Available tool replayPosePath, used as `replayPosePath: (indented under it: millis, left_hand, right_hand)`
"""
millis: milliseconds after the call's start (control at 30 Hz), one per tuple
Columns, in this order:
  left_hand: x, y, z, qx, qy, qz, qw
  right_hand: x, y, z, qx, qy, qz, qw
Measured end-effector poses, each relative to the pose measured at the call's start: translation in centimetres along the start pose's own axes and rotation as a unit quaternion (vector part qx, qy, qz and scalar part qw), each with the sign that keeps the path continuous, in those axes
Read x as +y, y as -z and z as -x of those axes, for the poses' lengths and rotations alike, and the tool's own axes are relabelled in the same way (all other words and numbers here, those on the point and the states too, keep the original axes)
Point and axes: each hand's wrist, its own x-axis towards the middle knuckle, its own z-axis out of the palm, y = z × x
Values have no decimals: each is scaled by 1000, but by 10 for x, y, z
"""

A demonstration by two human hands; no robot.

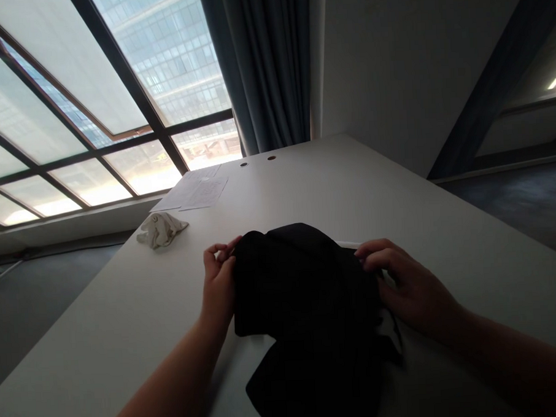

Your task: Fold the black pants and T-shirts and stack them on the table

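A dark black piece of fabric (304,293), perhaps a garment, is held up in front of me over the white table (277,196). It is too dark to tell its exact kind. My left hand (219,278) pinches its upper left edge between thumb and fingers. On the other side, my right hand (401,283) has its fingers closed at the right edge. A thin dark cord (397,335) dangles below my right hand. A slim white strip (347,245) peeks out behind the fabric near my right fingertips; most of it is hidden.
A crumpled pale cloth or bag (161,230) lies near the table's left edge. Beyond it are printed paper sheets (197,190). Two round holes sit at the table's far end. A dark blue curtain (267,67) hangs beside the large windows (179,53), and a wall stands at the right.
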Motion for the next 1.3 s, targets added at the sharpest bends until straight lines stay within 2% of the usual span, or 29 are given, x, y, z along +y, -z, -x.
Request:
replayPosePath:
  millis: [67,100,200,267,333,433,533,633,700,767,800,867,933,1000,1100,1200,1300]
  left_hand:
    - [4,-1,-1,-28,-86,-69,994]
    - [9,-1,0,-53,-147,-121,980]
    - [27,0,7,-190,-307,-240,901]
    - [36,-4,14,-271,-334,-263,864]
    - [40,-10,19,-297,-301,-279,862]
    - [34,-14,19,-290,-257,-299,872]
    - [25,-4,9,-257,-302,-317,861]
    - [21,15,-4,-148,-331,-329,872]
    - [22,25,-9,-69,-326,-330,883]
    - [25,29,-11,-25,-329,-315,890]
    - [27,29,-9,-26,-334,-294,895]
    - [33,24,-2,-76,-345,-228,907]
    - [40,15,9,-169,-355,-180,902]
    - [43,5,21,-244,-360,-200,878]
    - [42,-9,32,-276,-333,-287,855]
    - [36,-13,30,-306,-295,-301,854]
    - [30,-7,21,-331,-309,-285,845]
  right_hand:
    - [-4,2,1,3,62,15,998]
    - [-7,2,3,-10,92,25,995]
    - [-12,-1,7,-94,150,85,981]
    - [-13,-5,9,-132,132,120,975]
    - [-9,-9,9,-131,82,124,980]
    - [0,-7,5,-104,13,93,990]
    - [8,4,2,-25,-20,89,996]
    - [12,14,5,78,-58,124,988]
    - [11,15,9,86,-75,124,986]
    - [7,10,14,38,-71,90,993]
    - [5,6,16,3,-63,63,996]
    - [-2,-1,19,-65,-52,0,997]
    - [-9,-6,20,-106,-51,-61,991]
    - [-17,-8,19,-140,-64,-128,980]
    - [-30,-9,14,-186,-60,-227,954]
    - [-41,-6,4,-257,3,-222,941]
    - [-46,-4,-3,-339,36,-141,929]
